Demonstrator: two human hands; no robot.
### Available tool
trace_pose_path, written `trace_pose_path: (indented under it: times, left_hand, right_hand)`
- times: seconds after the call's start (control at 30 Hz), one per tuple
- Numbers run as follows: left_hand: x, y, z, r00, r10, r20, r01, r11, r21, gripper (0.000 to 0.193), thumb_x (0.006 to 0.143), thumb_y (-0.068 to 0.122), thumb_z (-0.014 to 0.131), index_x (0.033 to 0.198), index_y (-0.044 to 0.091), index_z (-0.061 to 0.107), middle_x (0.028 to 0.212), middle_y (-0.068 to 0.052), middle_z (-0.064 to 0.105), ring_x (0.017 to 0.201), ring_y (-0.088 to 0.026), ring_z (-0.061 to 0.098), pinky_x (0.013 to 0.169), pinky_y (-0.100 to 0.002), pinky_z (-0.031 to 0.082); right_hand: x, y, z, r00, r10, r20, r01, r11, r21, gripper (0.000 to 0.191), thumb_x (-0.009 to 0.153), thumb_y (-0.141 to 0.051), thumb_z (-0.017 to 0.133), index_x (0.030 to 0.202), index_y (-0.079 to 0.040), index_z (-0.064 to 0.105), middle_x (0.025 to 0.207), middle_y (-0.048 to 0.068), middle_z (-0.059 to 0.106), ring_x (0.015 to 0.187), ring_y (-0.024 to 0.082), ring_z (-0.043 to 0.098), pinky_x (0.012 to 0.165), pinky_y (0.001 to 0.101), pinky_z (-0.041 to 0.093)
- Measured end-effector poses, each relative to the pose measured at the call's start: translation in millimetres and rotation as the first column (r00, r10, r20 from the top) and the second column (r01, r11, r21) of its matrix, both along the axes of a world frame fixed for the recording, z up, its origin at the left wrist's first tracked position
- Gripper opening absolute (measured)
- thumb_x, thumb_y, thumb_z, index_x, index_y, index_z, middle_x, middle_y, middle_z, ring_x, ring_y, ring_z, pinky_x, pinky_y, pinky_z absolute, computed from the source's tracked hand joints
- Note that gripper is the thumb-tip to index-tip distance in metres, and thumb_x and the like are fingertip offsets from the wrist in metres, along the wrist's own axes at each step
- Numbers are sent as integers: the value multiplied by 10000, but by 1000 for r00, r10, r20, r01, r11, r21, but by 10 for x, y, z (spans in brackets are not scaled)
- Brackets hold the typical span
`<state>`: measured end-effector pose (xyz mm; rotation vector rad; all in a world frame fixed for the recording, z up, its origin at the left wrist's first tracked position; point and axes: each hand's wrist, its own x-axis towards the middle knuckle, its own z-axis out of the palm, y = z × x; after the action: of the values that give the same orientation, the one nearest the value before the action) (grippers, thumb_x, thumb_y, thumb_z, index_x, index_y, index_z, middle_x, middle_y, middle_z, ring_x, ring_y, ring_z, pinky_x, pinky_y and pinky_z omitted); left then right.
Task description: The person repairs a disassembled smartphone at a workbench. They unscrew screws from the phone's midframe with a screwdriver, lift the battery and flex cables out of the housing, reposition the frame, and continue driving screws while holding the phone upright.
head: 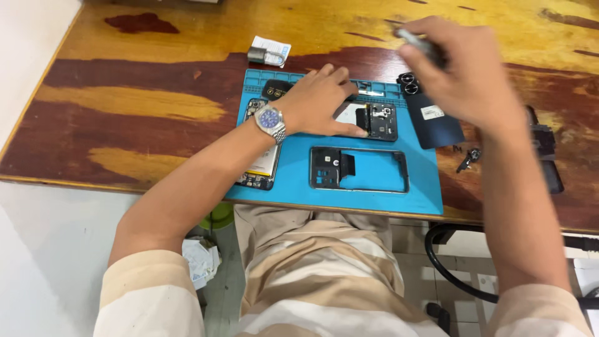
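Head view, disassembly stage: left hand lies flat, fingers spread, pinning the opened phone body to the blue mat; right hand, raised and blurred, pinches a small grey tool, which next needs careful placing.

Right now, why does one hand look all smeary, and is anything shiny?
In the head view, the right hand and the small grey tool it holds are motion-blurred; the left hand, wristwatch and phone frame look sharp; soft glare sits on the wooden table.
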<state>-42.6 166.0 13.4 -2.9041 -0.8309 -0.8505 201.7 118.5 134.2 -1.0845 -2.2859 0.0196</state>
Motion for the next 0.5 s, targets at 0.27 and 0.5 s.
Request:
trace_pose_path:
  times: [0.27,0.5]
  left_hand:
    - [-18,-88,126,977,62,-204,-90,987,-135,873,706,858,693,979,31,760,1002,-163,643,998,-373,624,784,-508,537]
    - [-42,-86,210,994,49,-102,-72,971,-228,976,550,836,818,1033,-8,734,1018,-202,670,972,-401,662,845,-495,541]
  right_hand:
    - [-254,363,-788,990,-113,81,110,993,38,260,1091,-258,630,1104,-12,713,948,174,658,771,357,647,659,469,501]
    - [-258,369,-805,994,-22,-110,23,1000,6,225,1023,-196,685,1104,13,705,942,177,659,811,358,628,690,452,481]
